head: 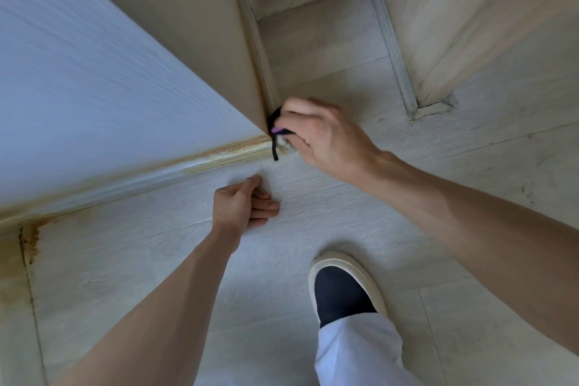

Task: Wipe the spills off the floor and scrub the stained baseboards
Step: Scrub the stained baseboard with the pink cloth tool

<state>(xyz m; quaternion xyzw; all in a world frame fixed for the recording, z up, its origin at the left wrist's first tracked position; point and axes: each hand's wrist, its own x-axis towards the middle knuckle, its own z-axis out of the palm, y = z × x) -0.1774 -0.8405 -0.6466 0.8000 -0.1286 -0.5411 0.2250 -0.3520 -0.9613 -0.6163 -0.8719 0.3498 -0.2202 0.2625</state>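
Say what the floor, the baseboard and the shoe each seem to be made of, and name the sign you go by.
Floor: likely laminate or vinyl plank, pale and matt; printed wood grain and straight seams show.
Baseboard: probably painted wood or moulded composite, slightly glossy; its profiled edge carries rusty-yellow stains.
Shoe: dark cloth upper with a cream rubber-like rim, by the look.
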